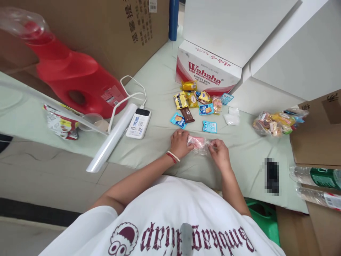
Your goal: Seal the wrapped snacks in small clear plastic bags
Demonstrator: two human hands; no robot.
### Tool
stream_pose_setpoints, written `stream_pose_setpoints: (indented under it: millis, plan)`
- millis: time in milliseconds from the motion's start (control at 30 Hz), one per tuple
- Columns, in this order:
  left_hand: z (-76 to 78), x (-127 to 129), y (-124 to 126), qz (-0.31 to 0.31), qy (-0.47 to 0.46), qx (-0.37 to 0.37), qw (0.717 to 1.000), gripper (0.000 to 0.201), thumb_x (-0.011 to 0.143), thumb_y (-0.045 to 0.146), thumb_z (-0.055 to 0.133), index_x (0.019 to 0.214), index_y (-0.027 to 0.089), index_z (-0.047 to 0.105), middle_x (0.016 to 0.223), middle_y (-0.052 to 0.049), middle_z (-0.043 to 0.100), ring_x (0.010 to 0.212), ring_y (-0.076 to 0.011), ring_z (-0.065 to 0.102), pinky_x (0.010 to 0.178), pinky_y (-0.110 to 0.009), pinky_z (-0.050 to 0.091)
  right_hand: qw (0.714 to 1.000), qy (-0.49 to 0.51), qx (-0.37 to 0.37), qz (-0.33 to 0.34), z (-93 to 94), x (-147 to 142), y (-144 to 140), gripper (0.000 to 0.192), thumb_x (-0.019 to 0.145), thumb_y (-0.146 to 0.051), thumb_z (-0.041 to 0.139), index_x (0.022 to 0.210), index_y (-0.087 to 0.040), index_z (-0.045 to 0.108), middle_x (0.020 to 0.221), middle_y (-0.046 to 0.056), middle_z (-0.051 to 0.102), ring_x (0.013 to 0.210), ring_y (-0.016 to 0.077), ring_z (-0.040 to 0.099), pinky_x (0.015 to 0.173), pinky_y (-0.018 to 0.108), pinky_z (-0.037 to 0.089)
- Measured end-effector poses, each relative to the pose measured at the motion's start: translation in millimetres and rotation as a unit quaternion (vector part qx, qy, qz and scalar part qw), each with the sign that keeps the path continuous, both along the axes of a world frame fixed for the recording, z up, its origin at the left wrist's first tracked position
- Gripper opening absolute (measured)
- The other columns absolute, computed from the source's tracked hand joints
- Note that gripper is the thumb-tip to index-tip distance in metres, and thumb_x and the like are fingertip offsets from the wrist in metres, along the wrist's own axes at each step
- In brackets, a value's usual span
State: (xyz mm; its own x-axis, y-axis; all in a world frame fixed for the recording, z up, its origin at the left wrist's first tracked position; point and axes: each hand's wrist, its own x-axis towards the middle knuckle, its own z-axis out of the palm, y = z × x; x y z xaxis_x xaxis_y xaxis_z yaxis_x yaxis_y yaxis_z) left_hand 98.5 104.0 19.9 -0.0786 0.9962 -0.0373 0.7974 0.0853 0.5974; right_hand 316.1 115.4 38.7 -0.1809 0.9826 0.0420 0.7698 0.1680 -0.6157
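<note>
Near the front edge of the table, a small clear plastic bag [200,148] with something pink inside lies between my hands. My left hand [180,145], with a red and a white bracelet at the wrist, is closed on the bag's left end. The fingertips of my right hand [220,153] pinch its right end. What the pink thing is, I cannot make out. Just beyond are a light-blue packet [210,127], a blue packet [178,121] and a brown-wrapped bar [187,115]. Behind them, several yellow-wrapped snacks [192,100] form a pile.
A Wahaha water carton [207,67] stands behind the snacks. White crumpled packets [232,117] and a bag of snacks [277,123] lie to the right. On the left are a white power bank [138,124], a plastic film roll [112,138] and a red jug [80,76].
</note>
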Motion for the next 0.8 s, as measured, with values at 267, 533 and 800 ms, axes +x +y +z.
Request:
stream_pose_setpoints:
  millis: [267,533,800]
  plan:
    - [15.5,-4.7,-5.3,-0.039,-0.078,-0.067,0.994,0.013,0.085,0.03,0.067,0.078,0.022,0.06,0.082,-0.005,0.066,0.08,-0.0237,0.064,0.071,-0.034,0.044,0.989,-0.021,0.013,0.146,18.3,-59.8,-17.2,0.026,0.1,-0.018,0.04,0.108,-0.021,0.064,0.107,0.011,0.063,0.098,0.0229,0.063,0.088,0.034,0.052]
    - [30.5,10.1,-18.2,-0.038,-0.081,-0.025,0.996,0.03,0.104,0.044,0.046,0.094,0.02,0.061,0.093,-0.01,0.068,0.088,-0.0262,0.066,0.077,-0.038,0.049,0.97,0.182,-0.056,0.148,11.2,-39.9,-31.5,0.058,0.101,-0.056,0.054,0.151,-0.026,0.049,0.147,0.016,0.052,0.134,0.0265,0.055,0.107,0.042,0.055]
    - [48.6,28.4,-25.5,-0.228,-0.374,0.023,0.898,0.045,0.109,0.048,0.033,0.117,0.02,0.067,0.125,-0.011,0.073,0.118,-0.0237,0.066,0.106,-0.04,0.05,0.928,0.355,-0.102,-0.051,-8.2,5.3,-36.9,0.054,0.085,-0.043,0.081,0.134,-0.025,0.067,0.135,0.011,0.069,0.121,0.0256,0.066,0.106,0.041,0.054]
